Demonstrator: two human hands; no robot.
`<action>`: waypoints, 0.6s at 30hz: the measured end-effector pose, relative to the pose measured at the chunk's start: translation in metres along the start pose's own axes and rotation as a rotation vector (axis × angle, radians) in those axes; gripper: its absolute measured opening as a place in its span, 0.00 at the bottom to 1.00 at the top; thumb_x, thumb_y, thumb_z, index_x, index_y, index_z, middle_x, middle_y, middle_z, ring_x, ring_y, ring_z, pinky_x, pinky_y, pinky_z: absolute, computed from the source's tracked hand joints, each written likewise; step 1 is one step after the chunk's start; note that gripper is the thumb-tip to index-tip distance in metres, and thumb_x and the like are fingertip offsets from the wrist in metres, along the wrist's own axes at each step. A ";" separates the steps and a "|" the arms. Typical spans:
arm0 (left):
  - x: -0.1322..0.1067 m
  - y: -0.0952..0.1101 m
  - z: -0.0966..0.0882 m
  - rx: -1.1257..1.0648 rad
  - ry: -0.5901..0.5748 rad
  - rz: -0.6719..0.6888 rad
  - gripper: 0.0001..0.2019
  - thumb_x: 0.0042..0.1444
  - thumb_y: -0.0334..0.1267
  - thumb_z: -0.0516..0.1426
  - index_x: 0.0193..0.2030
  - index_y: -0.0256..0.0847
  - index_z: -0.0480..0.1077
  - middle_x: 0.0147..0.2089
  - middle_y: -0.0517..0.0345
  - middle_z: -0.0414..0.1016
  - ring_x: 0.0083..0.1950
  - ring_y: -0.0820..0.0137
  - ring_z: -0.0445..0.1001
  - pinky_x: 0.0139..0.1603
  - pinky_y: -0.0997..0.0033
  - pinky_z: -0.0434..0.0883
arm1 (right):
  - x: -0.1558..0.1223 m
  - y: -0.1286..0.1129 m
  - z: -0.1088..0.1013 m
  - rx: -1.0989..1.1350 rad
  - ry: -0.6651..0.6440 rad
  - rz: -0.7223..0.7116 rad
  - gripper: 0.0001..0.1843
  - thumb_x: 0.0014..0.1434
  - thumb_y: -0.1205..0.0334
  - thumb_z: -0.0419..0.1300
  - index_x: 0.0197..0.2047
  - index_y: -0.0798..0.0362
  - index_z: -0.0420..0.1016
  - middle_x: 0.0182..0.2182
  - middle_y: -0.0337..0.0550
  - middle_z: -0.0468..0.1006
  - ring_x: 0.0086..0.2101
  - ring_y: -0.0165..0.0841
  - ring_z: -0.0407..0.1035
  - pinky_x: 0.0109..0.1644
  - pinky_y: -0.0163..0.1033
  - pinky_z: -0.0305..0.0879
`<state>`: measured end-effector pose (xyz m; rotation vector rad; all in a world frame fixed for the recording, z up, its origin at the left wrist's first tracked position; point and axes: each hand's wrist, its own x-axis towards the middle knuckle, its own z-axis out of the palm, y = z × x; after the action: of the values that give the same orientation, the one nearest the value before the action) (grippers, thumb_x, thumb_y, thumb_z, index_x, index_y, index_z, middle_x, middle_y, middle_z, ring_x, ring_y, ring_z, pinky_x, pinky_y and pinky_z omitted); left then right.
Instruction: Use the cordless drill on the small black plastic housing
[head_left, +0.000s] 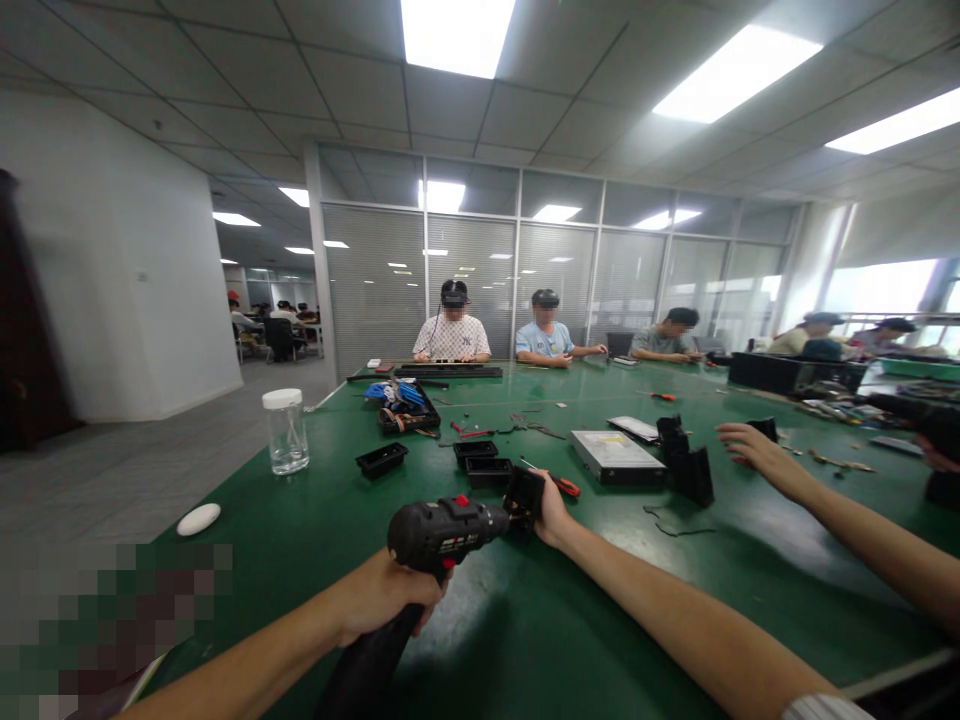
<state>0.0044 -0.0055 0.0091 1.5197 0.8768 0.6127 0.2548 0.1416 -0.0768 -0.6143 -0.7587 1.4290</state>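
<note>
Gripping: left hand (pixel 382 598) closed round the handle of a black drill (pixel 431 545), nose pointing right.
Right hand: (pixel 551 510) closed on a small black part (pixel 523 493), held at the drill's tip, just above the table (pixel 525 620).
Third arm: a co-worker's hand (pixel 750 445) reaches in from the right, fingers loosely curled, well apart from both hands.
Beyond right hand: red-handled screwdriver (pixel 562 484) just behind it; 2 black trays (pixel 484 462) near; grey drive (pixel 616 457) and black bracket (pixel 686 462) further right.
Beyond left hand: black tray (pixel 382 459), jar (pixel 285 431); white oval (pixel 199 519) to the left.
</note>
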 end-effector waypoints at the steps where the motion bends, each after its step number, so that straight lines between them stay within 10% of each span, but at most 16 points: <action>1: 0.000 0.000 0.000 -0.002 0.002 -0.005 0.07 0.38 0.27 0.49 0.27 0.34 0.65 0.20 0.62 0.60 0.21 0.75 0.59 0.22 0.75 0.57 | -0.001 -0.001 0.001 -0.002 -0.043 0.064 0.15 0.53 0.60 0.47 0.23 0.54 0.71 0.16 0.43 0.73 0.18 0.28 0.66 0.25 0.36 0.61; 18: 0.000 0.000 0.001 -0.006 0.009 -0.018 0.06 0.38 0.27 0.49 0.25 0.35 0.64 0.18 0.63 0.60 0.20 0.76 0.59 0.22 0.75 0.57 | 0.001 0.001 0.006 0.056 -0.019 0.202 0.12 0.48 0.53 0.52 0.27 0.53 0.68 0.19 0.38 0.72 0.23 0.33 0.68 0.26 0.37 0.63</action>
<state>0.0053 -0.0060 0.0090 1.5030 0.8939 0.6091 0.2490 0.1418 -0.0739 -0.6487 -0.6833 1.6377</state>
